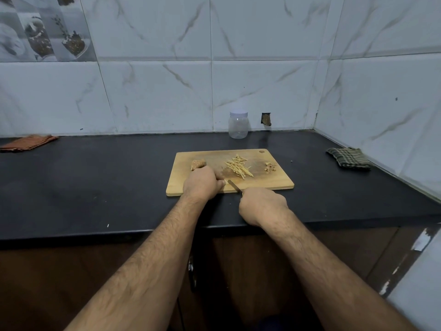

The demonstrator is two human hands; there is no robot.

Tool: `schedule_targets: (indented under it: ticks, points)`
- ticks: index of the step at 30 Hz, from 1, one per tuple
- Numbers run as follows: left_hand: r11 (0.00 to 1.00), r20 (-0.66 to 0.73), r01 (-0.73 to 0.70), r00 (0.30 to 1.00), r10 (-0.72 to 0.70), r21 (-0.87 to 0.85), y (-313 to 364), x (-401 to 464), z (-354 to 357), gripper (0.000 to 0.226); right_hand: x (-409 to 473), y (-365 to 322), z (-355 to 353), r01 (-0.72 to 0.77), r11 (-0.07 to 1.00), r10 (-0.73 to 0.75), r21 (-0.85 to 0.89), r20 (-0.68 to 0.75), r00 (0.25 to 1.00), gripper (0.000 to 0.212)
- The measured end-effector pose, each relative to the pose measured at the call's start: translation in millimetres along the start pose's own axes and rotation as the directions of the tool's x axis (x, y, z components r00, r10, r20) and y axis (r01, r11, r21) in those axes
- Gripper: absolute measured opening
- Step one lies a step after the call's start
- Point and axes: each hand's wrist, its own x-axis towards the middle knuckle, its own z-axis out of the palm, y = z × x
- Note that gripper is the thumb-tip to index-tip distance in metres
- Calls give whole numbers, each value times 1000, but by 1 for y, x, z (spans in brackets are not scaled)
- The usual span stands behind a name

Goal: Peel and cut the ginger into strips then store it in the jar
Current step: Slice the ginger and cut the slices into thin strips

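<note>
A wooden cutting board (274, 180) lies on the black counter. A pile of pale ginger strips (238, 167) sits at its middle, and an unpeeled ginger lump (198, 164) rests at its left. Brown peel scraps (270, 167) lie at the right. My left hand (202, 183) is curled on the board's near left part, fingers pressed down on a ginger piece that is mostly hidden. My right hand (262, 205) grips a knife (235, 186), its blade pointing at the left fingertips. A clear plastic jar (238, 125) with a white lid stands by the wall.
An orange cloth (28, 143) lies at the counter's far left. A checked green cloth (348, 157) sits at the right near the side wall. Tiled walls (381, 103) close off the back and right. The counter's front edge (119, 232) runs beneath my forearms.
</note>
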Motion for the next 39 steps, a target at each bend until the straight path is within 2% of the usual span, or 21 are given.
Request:
schedule_targets:
  ticks: [10, 26, 39]
  points:
    - [998, -68, -46, 997, 49, 37, 2, -14, 0, 26, 10, -10, -4, 31, 999, -27, 40, -89, 996, 28]
    - [998, -44, -46, 998, 48, 37, 3, -17, -4, 26, 18, -15, 3, 55, 998, -54, 16, -89, 995, 29]
    - [999, -60, -26, 998, 29, 45, 5, -15, -2, 26, 7, -9, 5, 22, 1000, -22, -12, -14, 1000, 28]
